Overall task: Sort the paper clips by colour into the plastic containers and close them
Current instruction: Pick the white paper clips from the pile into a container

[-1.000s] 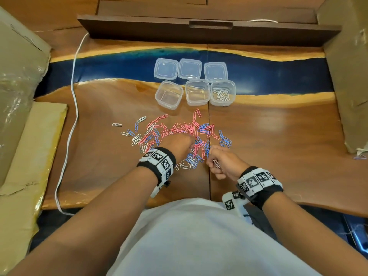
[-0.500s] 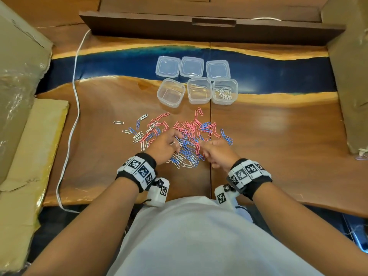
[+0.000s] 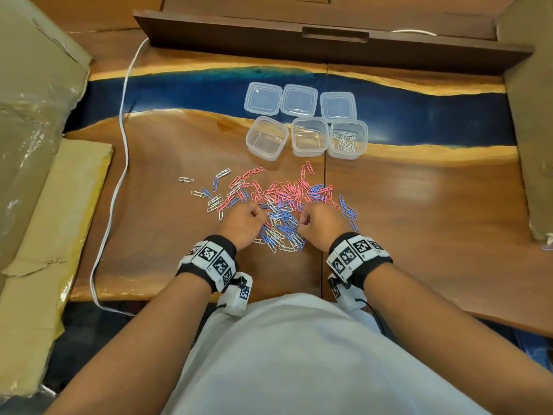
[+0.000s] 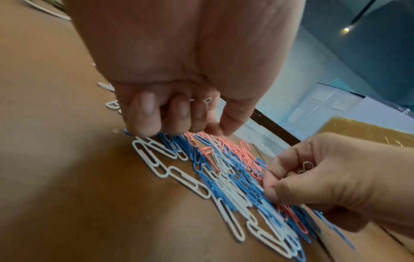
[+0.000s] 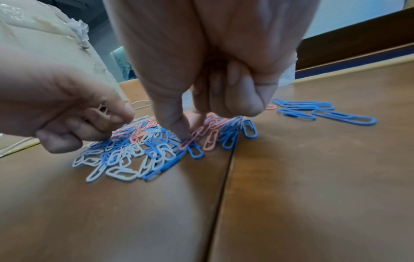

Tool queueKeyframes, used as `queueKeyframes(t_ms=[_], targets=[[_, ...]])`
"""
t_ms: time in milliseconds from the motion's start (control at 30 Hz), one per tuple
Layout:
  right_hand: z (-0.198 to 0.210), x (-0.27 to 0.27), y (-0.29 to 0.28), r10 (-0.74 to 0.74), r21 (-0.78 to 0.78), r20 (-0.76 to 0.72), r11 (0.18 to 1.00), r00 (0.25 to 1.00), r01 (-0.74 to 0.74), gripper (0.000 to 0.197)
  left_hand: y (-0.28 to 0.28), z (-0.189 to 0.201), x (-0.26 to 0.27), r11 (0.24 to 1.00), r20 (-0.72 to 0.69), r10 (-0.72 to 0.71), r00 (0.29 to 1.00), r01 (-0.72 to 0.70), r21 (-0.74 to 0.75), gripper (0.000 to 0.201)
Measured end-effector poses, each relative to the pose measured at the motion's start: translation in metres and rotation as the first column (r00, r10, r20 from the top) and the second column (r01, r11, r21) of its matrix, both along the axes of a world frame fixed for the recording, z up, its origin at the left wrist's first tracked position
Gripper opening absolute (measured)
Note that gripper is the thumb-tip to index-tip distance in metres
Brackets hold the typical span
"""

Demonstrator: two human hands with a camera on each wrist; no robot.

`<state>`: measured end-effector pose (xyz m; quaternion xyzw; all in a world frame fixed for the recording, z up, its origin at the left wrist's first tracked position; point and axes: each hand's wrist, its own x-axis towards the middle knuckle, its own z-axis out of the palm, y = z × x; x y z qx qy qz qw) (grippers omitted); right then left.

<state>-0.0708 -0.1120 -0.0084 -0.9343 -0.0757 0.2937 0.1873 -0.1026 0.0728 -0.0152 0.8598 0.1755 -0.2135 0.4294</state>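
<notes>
Both hands have pulled in closer together over the paper clip pile [image 3: 281, 205] since a second ago. Left hand [image 3: 244, 221] has fingers curled, with white clips [image 4: 207, 100] tucked in the fist (count hidden by the fingers); thumb and fingertip touch the pile. Right hand [image 3: 320, 224] is curled too, holding pale clips [image 4: 305, 166] against the palm, thumb tip pressing a pink clip [image 5: 190, 140]. Mixed pink, blue and white clips lie on the wooden table [image 3: 419, 205]. Three open containers [image 3: 309, 137] sit beyond the pile; only the right container [image 3: 347, 139] holds white clips. Three lids [image 3: 299, 100] lie behind them. Pile middle is partly blocked by both fists.
</notes>
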Motion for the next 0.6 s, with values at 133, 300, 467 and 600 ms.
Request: queueKeyframes(t_ms=[133, 300, 467, 600], targets=[[0.001, 0.004, 0.002, -0.003, -0.009, -0.068, 1.000, 0.998, 0.002, 0.015, 0.001, -0.005, -0.001, 0.998, 0.034, -0.030, 0.999, 0.028, 0.062, 0.025], [0.005, 0.002, -0.001, -0.046, 0.051, -0.064, 0.997, 0.997, 0.049, 0.015, 0.002, -0.002, -0.003, 0.994, 0.048, -0.073, 0.996, 0.069, 0.086, 0.019], [0.005, -0.002, -0.001, -0.018, 0.044, -0.007, 0.999, 1.000, 0.019, 0.004, -0.003, 0.000, -0.005, 0.975, 0.060, -0.136, 0.989, 0.123, 0.183, 0.011], [0.001, 0.000, 0.004, 0.032, -0.007, -0.014, 0.999, 0.999, -0.032, 0.013, -0.010, 0.001, -0.006, 0.955, 0.055, -0.139, 0.989, 0.119, 0.272, 0.009]])
